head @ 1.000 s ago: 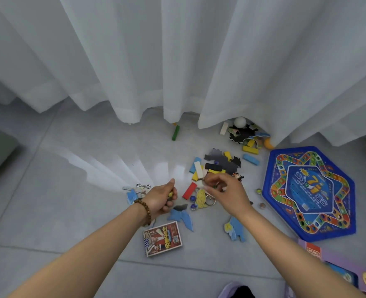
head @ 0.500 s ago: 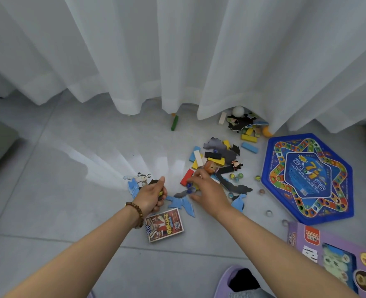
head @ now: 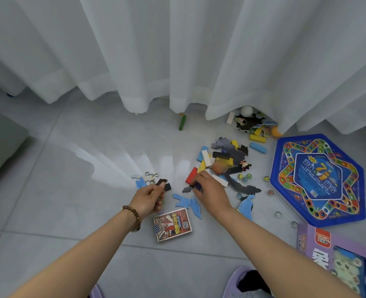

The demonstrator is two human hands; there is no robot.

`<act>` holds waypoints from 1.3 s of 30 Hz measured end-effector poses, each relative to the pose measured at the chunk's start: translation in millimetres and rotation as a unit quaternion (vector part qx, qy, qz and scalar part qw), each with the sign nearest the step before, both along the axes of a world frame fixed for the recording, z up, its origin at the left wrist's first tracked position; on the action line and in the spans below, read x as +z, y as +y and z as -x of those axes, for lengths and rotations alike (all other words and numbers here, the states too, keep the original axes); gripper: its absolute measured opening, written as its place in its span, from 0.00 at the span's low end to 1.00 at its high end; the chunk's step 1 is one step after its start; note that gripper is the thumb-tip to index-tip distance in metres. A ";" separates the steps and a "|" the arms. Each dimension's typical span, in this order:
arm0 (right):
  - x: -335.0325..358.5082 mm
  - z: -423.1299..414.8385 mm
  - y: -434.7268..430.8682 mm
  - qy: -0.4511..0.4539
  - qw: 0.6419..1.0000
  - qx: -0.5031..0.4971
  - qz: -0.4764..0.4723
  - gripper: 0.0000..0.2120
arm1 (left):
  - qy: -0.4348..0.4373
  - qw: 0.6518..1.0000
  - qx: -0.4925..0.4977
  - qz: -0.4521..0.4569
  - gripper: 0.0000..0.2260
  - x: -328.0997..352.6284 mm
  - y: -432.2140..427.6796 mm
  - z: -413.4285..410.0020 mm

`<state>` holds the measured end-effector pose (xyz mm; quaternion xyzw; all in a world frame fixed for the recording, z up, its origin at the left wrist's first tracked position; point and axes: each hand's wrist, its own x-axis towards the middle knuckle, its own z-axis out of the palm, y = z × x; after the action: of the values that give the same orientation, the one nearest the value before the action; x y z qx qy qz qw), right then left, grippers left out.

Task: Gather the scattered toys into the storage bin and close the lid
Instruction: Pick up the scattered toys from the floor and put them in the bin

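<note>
The toys (head: 220,162) lie scattered on the grey floor (head: 70,190) just in front of the white curtain (head: 177,50), blocks and marbles in a loose heap. Left hand (head: 148,200) grips a couple of dark pieces (head: 162,183), and the right hand (head: 213,193) is down beside the red block (head: 191,175), fingers curled on a small blue piece (head: 197,188), possibly a marble. A card box (head: 172,224) sits between the wrists, and a blue game board (head: 317,179) lies off to the right.

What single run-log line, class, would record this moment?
left hand: grips small dark flat pieces | right hand: fingertips at toy pile beside red rectangular block | storage bin: not in view
</note>
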<state>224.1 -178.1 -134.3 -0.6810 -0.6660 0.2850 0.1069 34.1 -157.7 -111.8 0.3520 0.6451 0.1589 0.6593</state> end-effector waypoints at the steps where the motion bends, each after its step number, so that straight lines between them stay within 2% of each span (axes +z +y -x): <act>1: -1.2 0.1 -0.2 0.008 1.000 -0.006 0.001 0.09 | 0.001 1.000 0.002 0.000 0.14 0.1 -0.2 0.2; 5: -1.0 1.3 1.1 0.057 0.997 -0.048 0.021 0.09 | 0.005 1.000 -0.008 -0.004 0.14 2.0 -0.5 -5.6; 6: 2.3 0.8 1.6 0.118 0.987 -0.101 0.036 0.08 | 0.004 1.000 -0.010 -0.007 0.14 3.2 -0.4 -9.4; 7: 8.0 -1.3 2.0 0.215 0.959 -0.174 0.059 0.08 | 0.001 1.000 -0.011 -0.011 0.14 4.4 -0.2 -13.9; 8: 15.1 -6.1 2.2 0.337 0.905 -0.246 0.085 0.09 | -0.001 1.000 -0.013 -0.014 0.14 6.4 0.4 -19.3; 9: 23.3 -13.4 2.2 0.448 0.832 -0.308 0.110 0.09 | -0.004 1.000 -0.017 -0.019 0.14 8.2 0.8 -24.7; 10: 32.0 -22.9 1.6 0.531 0.759 -0.354 0.128 0.10 | -0.005 0.999 -0.023 -0.025 0.14 9.4 1.0 -30.2; 12: 45.5 -48.5 -3.8 0.639 0.632 -0.417 0.135 0.11 | 0.003 0.998 -0.042 -0.040 0.14 8.9 0.7 -40.6; 13: 49.9 -64.2 -8.3 0.672 0.582 -0.438 0.134 0.10 | 0.008 0.998 -0.051 -0.044 0.15 8.0 0.2 -45.9; 14: 53.3 -79.8 -14.0 0.694 0.547 -0.448 0.134 0.09 | 0.010 0.997 -0.056 -0.045 0.14 8.0 -0.4 -51.3; 15: 55.6 -95.4 -20.7 0.704 0.534 -0.447 0.136 0.08 | 0.008 0.997 -0.059 -0.043 0.14 6.9 -1.2 -56.6; 16: 56.6 -109.6 -27.6 0.701 0.541 -0.443 0.140 0.07 | 0.003 0.997 -0.061 -0.039 0.13 6.1 -1.9 -62.4; 17: 57.3 -122.6 -34.8 0.680 0.566 -0.441 0.149 0.07 | 0.000 0.997 -0.065 -0.036 0.13 6.3 -2.3 -68.5; 18: 55.8 -134.7 -42.4 0.633 0.612 -0.445 0.161 0.07 | -0.003 0.997 -0.069 -0.037 0.13 7.8 -2.9 -74.7; 19: 53.3 -145.7 -50.5 0.558 0.675 -0.451 0.169 0.08 | -0.004 0.997 -0.073 -0.039 0.13 9.0 -3.7 -80.8; 21: 45.8 -163.1 -69.6 0.356 0.803 -0.450 0.158 0.09 | -0.006 0.996 -0.080 -0.040 0.13 10.9 -6.3 -93.0; 22: 40.7 -170.6 -79.8 0.268 0.847 -0.438 0.137 0.08 | -0.007 0.996 -0.085 -0.038 0.13 11.4 -7.8 -98.5; 24: 32.8 -182.0 -97.3 0.168 0.904 -0.379 0.106 0.07 | -0.008 0.995 -0.095 -0.031 0.13 13.0 -10.9 -106.7; 26: 28.9 -187.5 -106.7 0.100 0.937 -0.315 0.113 0.08 | -0.012 0.995 -0.095 -0.024 0.13 12.3 -13.7 -112.3; 28: 27.7 -189.0 -107.3 0.042 0.947 -0.291 0.132 0.09 | -0.010 0.995 -0.098 -0.022 0.13 11.9 -16.3 -115.6; 34: 26.2 -189.2 -101.0 -0.047 0.959 -0.231 0.158 0.08 | 0.011 0.995 -0.096 -0.013 0.13 8.0 -21.1 -123.6; 36: 23.9 -186.5 -100.7 0.038 0.947 -0.295 0.124 0.07 | 0.008 0.995 -0.095 -0.004 0.13 7.4 -20.4 -124.4; 37: 24.4 -183.8 -99.9 0.124 0.920 -0.357 0.099 0.08 | 0.009 0.995 -0.098 -0.001 0.13 7.0 -19.8 -124.7; 39: 28.0 -178.2 -94.6 0.319 0.818 -0.475 0.064 0.13 | 0.011 0.995 -0.104 0.003 0.13 6.4 -19.9 -125.5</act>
<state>402.3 -272.6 -106.3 -0.7889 -0.1694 0.4420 0.3919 159.6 -177.6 -105.3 0.4167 0.6129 0.0841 0.6661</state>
